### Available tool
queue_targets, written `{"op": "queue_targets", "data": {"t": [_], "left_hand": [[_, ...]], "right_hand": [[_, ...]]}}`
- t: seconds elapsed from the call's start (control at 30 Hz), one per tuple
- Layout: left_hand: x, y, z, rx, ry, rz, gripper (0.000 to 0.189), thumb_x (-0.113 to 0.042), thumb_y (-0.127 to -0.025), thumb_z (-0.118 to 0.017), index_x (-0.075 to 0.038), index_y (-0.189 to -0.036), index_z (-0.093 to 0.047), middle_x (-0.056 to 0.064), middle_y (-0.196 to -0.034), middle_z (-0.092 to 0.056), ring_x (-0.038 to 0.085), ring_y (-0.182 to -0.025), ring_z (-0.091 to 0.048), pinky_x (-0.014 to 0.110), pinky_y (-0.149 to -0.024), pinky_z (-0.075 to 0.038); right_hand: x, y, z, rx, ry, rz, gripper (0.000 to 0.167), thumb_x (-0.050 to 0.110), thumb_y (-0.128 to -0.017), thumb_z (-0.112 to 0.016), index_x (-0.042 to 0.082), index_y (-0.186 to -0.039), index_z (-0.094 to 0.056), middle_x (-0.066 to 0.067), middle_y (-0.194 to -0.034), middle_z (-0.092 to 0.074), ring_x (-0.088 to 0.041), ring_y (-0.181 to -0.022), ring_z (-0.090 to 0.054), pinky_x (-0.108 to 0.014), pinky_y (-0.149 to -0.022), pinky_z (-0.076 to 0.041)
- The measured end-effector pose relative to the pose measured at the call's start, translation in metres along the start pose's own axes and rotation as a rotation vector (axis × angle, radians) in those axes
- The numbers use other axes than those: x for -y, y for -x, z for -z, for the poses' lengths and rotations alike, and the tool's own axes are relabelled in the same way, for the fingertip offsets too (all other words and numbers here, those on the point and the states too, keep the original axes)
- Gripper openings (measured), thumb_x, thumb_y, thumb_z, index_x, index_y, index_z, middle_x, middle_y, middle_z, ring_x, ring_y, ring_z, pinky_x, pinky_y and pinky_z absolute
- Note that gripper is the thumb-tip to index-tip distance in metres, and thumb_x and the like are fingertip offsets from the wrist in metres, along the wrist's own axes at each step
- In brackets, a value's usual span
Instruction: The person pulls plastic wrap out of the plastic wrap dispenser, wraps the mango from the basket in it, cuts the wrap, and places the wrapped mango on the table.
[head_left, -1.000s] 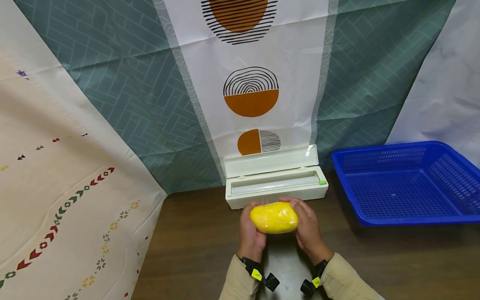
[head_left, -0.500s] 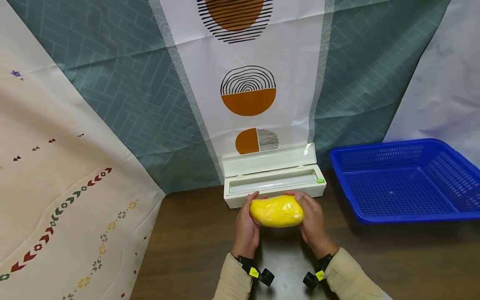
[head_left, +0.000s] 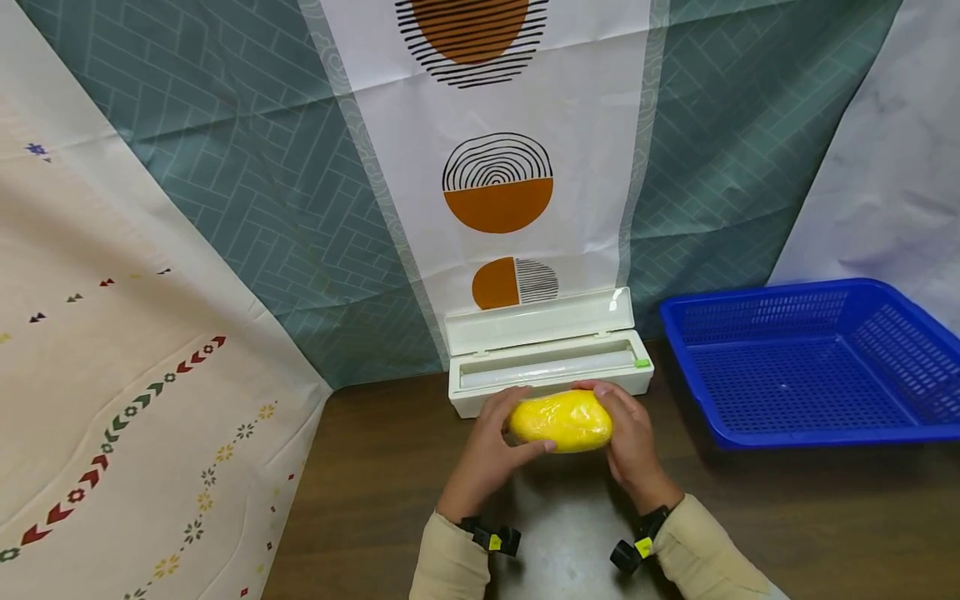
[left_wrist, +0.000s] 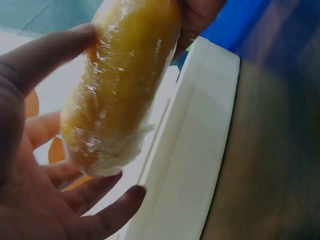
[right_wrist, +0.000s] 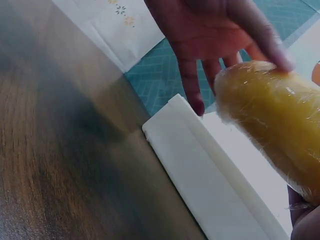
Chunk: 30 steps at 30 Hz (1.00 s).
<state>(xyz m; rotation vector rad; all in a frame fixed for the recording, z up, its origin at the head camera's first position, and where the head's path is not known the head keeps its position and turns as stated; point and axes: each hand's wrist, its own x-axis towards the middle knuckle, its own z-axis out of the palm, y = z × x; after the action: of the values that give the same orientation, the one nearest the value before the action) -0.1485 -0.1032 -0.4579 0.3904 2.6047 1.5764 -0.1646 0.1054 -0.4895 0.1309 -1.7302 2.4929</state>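
Observation:
A yellow oblong thing (head_left: 562, 421) wrapped in shiny clear film is held up between both hands, in front of a white box. My left hand (head_left: 486, 454) holds its left end, thumb on the near side and fingers around the far side. In the left wrist view, some of those fingers (left_wrist: 112, 212) are spread apart below the film's loose end. My right hand (head_left: 633, 442) grips the right end, its thumb along the top; much of its fingers is hidden behind the yellow thing.
The white cling film box (head_left: 551, 375) stands behind the hands with its lid (head_left: 540, 321) raised and a film roll (head_left: 547, 368) inside. A blue plastic basket (head_left: 712, 412) sits to the right on the brown wooden table (head_left: 375, 500). Patterned cloths (head_left: 247, 208) hang behind and at left.
My left hand has turned, bringing its thumb from the top to the near side of the yellow thing, and its wrist has swung left. The yellow thing has shifted slightly right and up.

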Motion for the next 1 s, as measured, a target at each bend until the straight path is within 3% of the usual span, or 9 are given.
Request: {"op": "queue_targets", "data": {"t": [0.13, 0.23, 0.4, 0.5, 0.6, 0.7, 0.8, 0.9, 1.0], "left_hand": [[-0.002, 0.002, -0.001, 0.023, -0.127, -0.051, 0.082, -0.035, -0.078, -0.088, -0.033, -0.149, -0.047, 0.000, -0.151, -0.041, 0.022, -0.131, -0.049, 0.050, -0.112, -0.042], [-0.002, 0.002, 0.001, 0.011, -0.125, -0.066, 0.078, -0.031, -0.077, -0.089, -0.032, -0.145, -0.050, 0.002, -0.148, -0.042, 0.023, -0.131, -0.049, 0.051, -0.112, -0.040], [-0.003, 0.004, 0.008, 0.006, -0.094, -0.054, 0.075, -0.032, -0.076, -0.089, -0.034, -0.141, -0.052, 0.002, -0.147, -0.043, 0.023, -0.130, -0.048, 0.052, -0.112, -0.039], [-0.003, 0.005, 0.012, -0.003, -0.101, -0.044, 0.074, -0.033, -0.076, -0.089, -0.036, -0.140, -0.052, 0.001, -0.146, -0.043, 0.022, -0.129, -0.048, 0.052, -0.112, -0.039], [-0.002, 0.006, 0.014, -0.023, -0.118, -0.048, 0.074, -0.033, -0.075, -0.090, -0.035, -0.140, -0.053, 0.001, -0.146, -0.044, 0.023, -0.129, -0.049, 0.052, -0.113, -0.039], [-0.001, 0.006, 0.016, -0.034, -0.136, -0.049, 0.074, -0.032, -0.075, -0.089, -0.033, -0.140, -0.054, 0.003, -0.145, -0.045, 0.024, -0.128, -0.050, 0.053, -0.111, -0.040], [0.001, 0.006, 0.015, -0.030, -0.157, -0.044, 0.075, -0.033, -0.076, -0.089, -0.032, -0.141, -0.053, 0.004, -0.144, -0.045, 0.024, -0.126, -0.051, 0.053, -0.110, -0.041], [0.004, 0.005, 0.014, -0.014, -0.188, -0.049, 0.074, -0.035, -0.077, -0.088, -0.028, -0.142, -0.053, 0.005, -0.143, -0.046, 0.023, -0.124, -0.052, 0.051, -0.109, -0.043], [0.007, 0.003, 0.011, 0.008, -0.214, -0.050, 0.074, -0.034, -0.078, -0.088, -0.024, -0.142, -0.053, 0.006, -0.142, -0.046, 0.022, -0.121, -0.052, 0.049, -0.106, -0.045]], "right_hand": [[0.000, -0.001, 0.001, 0.041, 0.028, -0.002, 0.049, 0.033, -0.109, -0.043, -0.009, -0.131, -0.056, -0.001, -0.119, -0.067, -0.016, -0.100, -0.065, -0.027, -0.085, -0.058], [0.002, -0.002, 0.004, 0.108, 0.070, 0.022, 0.050, 0.034, -0.109, -0.041, -0.007, -0.135, -0.053, -0.006, -0.127, -0.063, -0.015, -0.106, -0.063, -0.025, -0.089, -0.056], [0.010, -0.003, 0.008, 0.226, 0.177, 0.079, 0.045, 0.027, -0.110, -0.039, -0.003, -0.144, -0.045, -0.024, -0.145, -0.046, -0.010, -0.116, -0.058, -0.018, -0.096, -0.051], [0.017, -0.002, 0.010, 0.256, 0.286, 0.111, 0.045, 0.020, -0.107, -0.045, 0.002, -0.148, -0.040, -0.025, -0.150, -0.042, -0.010, -0.122, -0.054, -0.013, -0.097, -0.048], [0.026, -0.001, 0.012, 0.264, 0.494, 0.180, 0.053, 0.016, -0.100, -0.060, 0.010, -0.150, -0.042, -0.017, -0.151, -0.042, -0.016, -0.129, -0.050, -0.009, -0.100, -0.042], [0.033, 0.000, 0.014, 0.284, 0.726, 0.265, 0.066, 0.019, -0.091, -0.075, 0.016, -0.150, -0.045, -0.011, -0.150, -0.044, -0.024, -0.129, -0.051, -0.020, -0.104, -0.045], [0.037, 0.001, 0.016, 0.344, 0.881, 0.315, 0.077, 0.025, -0.085, -0.082, 0.017, -0.151, -0.044, -0.011, -0.147, -0.046, -0.028, -0.126, -0.054, -0.043, -0.106, -0.048], [0.036, 0.002, 0.018, 0.413, 0.956, 0.326, 0.077, 0.027, -0.084, -0.083, 0.015, -0.150, -0.045, -0.010, -0.145, -0.048, -0.028, -0.125, -0.055, -0.055, -0.105, -0.047], [0.032, 0.001, 0.019, 0.458, 0.986, 0.346, 0.072, 0.025, -0.084, -0.083, 0.013, -0.147, -0.049, -0.009, -0.144, -0.050, -0.027, -0.126, -0.056, -0.054, -0.104, -0.048]]}}
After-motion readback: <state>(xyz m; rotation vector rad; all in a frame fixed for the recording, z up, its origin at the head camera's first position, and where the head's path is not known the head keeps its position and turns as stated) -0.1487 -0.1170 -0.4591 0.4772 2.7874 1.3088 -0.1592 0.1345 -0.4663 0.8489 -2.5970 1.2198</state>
